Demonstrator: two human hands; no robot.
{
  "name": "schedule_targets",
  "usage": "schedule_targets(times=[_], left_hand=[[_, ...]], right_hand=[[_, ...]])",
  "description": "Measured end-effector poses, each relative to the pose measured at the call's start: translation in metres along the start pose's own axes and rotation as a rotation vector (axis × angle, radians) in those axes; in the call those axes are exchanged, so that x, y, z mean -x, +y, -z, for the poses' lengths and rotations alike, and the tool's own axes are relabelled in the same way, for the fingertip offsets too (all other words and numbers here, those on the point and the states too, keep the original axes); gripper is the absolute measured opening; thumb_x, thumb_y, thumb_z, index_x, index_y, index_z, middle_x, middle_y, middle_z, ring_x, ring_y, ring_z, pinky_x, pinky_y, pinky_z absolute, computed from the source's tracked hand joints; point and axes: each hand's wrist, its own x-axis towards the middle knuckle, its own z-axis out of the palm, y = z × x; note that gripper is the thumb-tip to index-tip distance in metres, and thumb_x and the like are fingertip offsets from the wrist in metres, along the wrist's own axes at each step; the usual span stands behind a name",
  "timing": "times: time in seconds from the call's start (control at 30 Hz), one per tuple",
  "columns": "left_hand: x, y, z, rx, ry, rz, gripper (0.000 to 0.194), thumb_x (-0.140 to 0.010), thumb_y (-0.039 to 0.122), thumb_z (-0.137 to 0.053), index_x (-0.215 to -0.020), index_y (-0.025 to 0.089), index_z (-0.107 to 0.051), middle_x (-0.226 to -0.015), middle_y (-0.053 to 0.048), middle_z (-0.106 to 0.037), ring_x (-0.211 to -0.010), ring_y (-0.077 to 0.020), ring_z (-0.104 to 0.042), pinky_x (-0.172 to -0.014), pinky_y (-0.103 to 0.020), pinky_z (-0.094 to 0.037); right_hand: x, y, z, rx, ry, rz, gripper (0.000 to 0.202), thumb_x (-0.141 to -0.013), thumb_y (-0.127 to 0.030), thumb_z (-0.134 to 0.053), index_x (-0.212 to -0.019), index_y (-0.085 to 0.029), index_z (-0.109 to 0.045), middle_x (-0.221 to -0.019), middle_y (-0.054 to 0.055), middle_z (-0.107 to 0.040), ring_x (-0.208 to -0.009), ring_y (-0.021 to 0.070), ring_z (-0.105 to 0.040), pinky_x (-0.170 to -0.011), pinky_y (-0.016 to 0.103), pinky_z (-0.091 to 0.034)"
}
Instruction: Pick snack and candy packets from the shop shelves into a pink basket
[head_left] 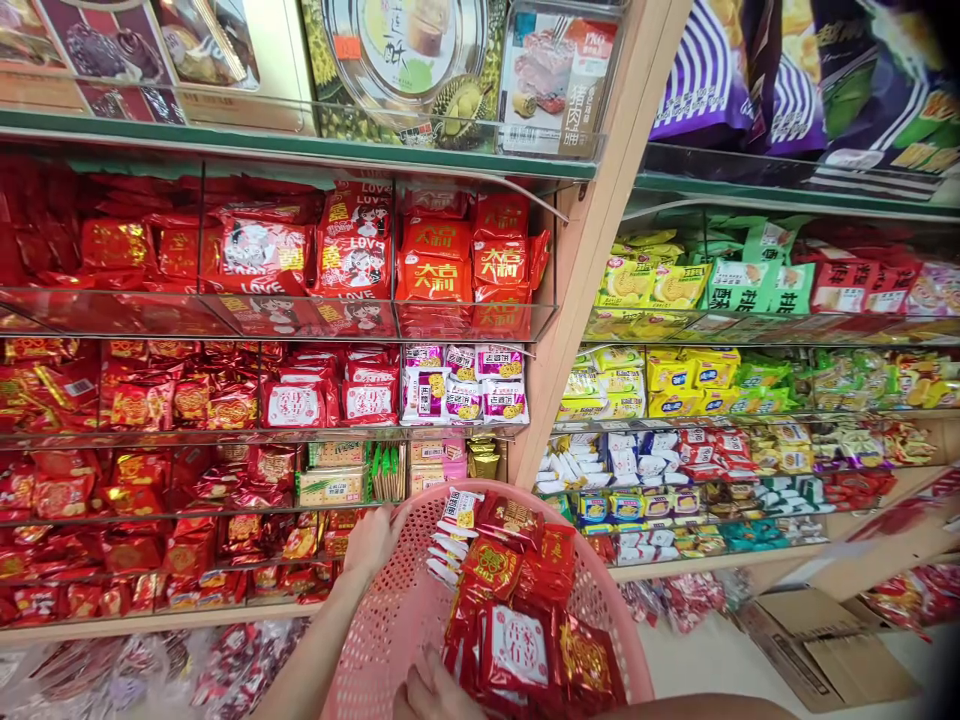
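Note:
A pink perforated plastic basket (397, 600) hangs in front of me, tilted so its inside shows. My left hand (371, 542) is closed on its far left rim. Inside, red snack packets (491, 570) are heaped to the right, among them one with a white label (517, 645) and a gold-printed one (585, 655). A row of small white packets (450, 545) stands at the heap's upper left. Low in the basket is my right hand (439, 690), its fingers apart beside the red packets. They hold nothing that I can see; the frame's lower edge cuts the hand off.
Glass shelves (300, 435) of red packets fill the left. A wooden upright (570, 330) divides them from shelves of yellow and green packets (690, 375). Boxed pastries (405, 60) sit on top. On the floor lie an opened cardboard box (832, 650) and plastic-bagged goods (165, 670).

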Motion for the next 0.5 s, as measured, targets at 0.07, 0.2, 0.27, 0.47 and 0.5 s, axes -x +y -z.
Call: schedule_targets(times=[0.07,0.2,0.27,0.47,0.5], left_hand=[[0.0,0.0,-0.001,-0.003,0.01,-0.003,0.055,-0.087,0.058,-0.02,-0.088,0.018,-0.058,-0.085,-0.012,-0.069,-0.081,-0.0255,-0.065,-0.06,-0.028,-0.043],[0.0,-0.001,-0.002,-0.012,-0.005,0.006,0.05,-0.088,0.055,-0.023,-0.087,0.018,-0.057,-0.086,-0.013,-0.068,-0.082,-0.0255,-0.065,-0.063,-0.028,-0.043],[0.001,-0.001,-0.002,-0.006,-0.008,0.017,0.05,-0.088,0.055,-0.023,-0.086,0.018,-0.057,-0.086,-0.013,-0.068,-0.083,-0.0262,-0.065,-0.063,-0.029,-0.043],[0.002,0.002,0.001,0.044,-0.018,0.027,0.051,-0.088,0.055,-0.023,-0.089,0.017,-0.057,-0.087,-0.014,-0.068,-0.086,-0.0257,-0.065,-0.064,-0.028,-0.043],[0.003,0.002,0.001,0.04,-0.022,0.027,0.05,-0.088,0.054,-0.023,-0.089,0.016,-0.057,-0.087,-0.014,-0.068,-0.086,-0.0259,-0.065,-0.063,-0.028,-0.043]], right_hand=[[0.002,0.014,0.04,0.124,0.042,0.039,0.016,-0.083,-0.022,-0.05,-0.088,-0.015,-0.064,-0.09,0.011,-0.067,-0.089,0.0263,-0.059,-0.083,0.051,-0.045],[-0.014,0.066,0.147,0.2,0.241,-0.09,0.025,-0.078,-0.01,-0.049,-0.101,-0.012,-0.058,-0.1,0.01,-0.062,-0.092,0.0221,-0.054,-0.079,0.037,-0.048],[-0.029,0.097,0.191,0.205,0.311,-0.224,0.023,-0.081,-0.008,-0.044,-0.099,-0.011,-0.059,-0.097,0.01,-0.062,-0.091,0.021,-0.053,-0.079,0.036,-0.046],[-0.064,0.169,0.239,0.21,0.591,-0.328,0.034,-0.087,-0.009,-0.033,-0.113,-0.011,-0.055,-0.109,0.01,-0.058,-0.096,0.0192,-0.047,-0.085,0.034,-0.039],[-0.068,0.176,0.24,0.221,0.601,-0.328,0.034,-0.087,-0.009,-0.033,-0.114,-0.012,-0.054,-0.11,0.01,-0.058,-0.097,0.0195,-0.046,-0.086,0.034,-0.038]])
